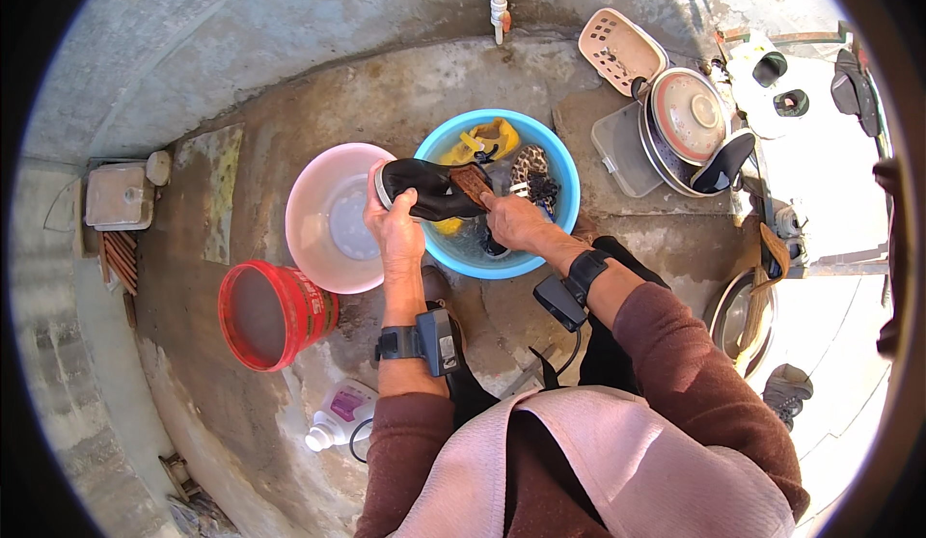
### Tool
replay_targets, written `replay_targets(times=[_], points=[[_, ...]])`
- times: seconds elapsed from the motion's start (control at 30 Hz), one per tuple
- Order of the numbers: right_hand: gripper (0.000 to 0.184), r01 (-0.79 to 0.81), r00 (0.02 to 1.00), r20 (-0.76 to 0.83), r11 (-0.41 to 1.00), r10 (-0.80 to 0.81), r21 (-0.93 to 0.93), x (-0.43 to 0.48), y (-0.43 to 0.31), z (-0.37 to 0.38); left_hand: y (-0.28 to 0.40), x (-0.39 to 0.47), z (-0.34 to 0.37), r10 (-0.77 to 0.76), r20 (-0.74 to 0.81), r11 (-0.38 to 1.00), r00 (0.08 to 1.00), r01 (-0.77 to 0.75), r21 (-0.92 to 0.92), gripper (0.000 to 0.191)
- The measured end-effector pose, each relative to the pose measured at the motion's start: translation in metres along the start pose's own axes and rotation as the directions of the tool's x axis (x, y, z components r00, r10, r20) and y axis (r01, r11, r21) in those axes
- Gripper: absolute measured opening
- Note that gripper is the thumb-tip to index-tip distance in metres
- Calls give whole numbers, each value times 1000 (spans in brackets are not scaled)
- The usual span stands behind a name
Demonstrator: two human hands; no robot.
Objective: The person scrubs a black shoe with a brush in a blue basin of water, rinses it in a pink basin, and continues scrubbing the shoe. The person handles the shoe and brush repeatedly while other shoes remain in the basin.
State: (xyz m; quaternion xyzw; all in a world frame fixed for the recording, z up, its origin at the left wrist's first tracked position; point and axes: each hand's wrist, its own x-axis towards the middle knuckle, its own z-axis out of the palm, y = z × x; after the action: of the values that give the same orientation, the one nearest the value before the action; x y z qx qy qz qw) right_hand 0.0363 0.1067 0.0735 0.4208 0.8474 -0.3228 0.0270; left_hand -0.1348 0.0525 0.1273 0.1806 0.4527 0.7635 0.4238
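My left hand (396, 228) grips a black shoe (419, 180) with a pale sole, near its toe end. In my right hand (519, 221) is a brown scrubbing brush (472, 182), its head at the shoe's opening; its bristles are hidden. Both are held above the left side of a blue plastic basin (569, 209). Inside the basin's water lie a yellow shoe (499, 138) and a leopard-print shoe (530, 165) with dark laces. Another dark shoe is partly hidden below my right hand. A pink basin (307, 237) stands just left, holding no shoes.
A red bucket (329, 313) of greyish liquid stands left, with a white bottle (346, 411) nearer me. At right are a beige plastic basket (622, 49), a lidded pot (687, 107) and a clear box (623, 151). A pipe with a tap (499, 13) runs down the far wall.
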Motion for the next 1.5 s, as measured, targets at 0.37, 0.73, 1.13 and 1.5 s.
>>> replay_targets(times=[0.37,0.73,1.13,1.5], points=[[42,-373,927,370,241,61,896,5,0,-40,1,10,-4,137,73,895,988,-155,418,46],[54,-448,884,279,848,374,284,24,55,50,-55,12,-42,-286,-17,479,958,158,864,63],[46,-128,869,490,987,64,98,38,44,12,-43,5,-26,-431,91,120,898,-43,992,67],[28,-108,905,378,963,198,-245,44,35,-43,-16,20,-13,-397,-21,201,918,109,974,59]])
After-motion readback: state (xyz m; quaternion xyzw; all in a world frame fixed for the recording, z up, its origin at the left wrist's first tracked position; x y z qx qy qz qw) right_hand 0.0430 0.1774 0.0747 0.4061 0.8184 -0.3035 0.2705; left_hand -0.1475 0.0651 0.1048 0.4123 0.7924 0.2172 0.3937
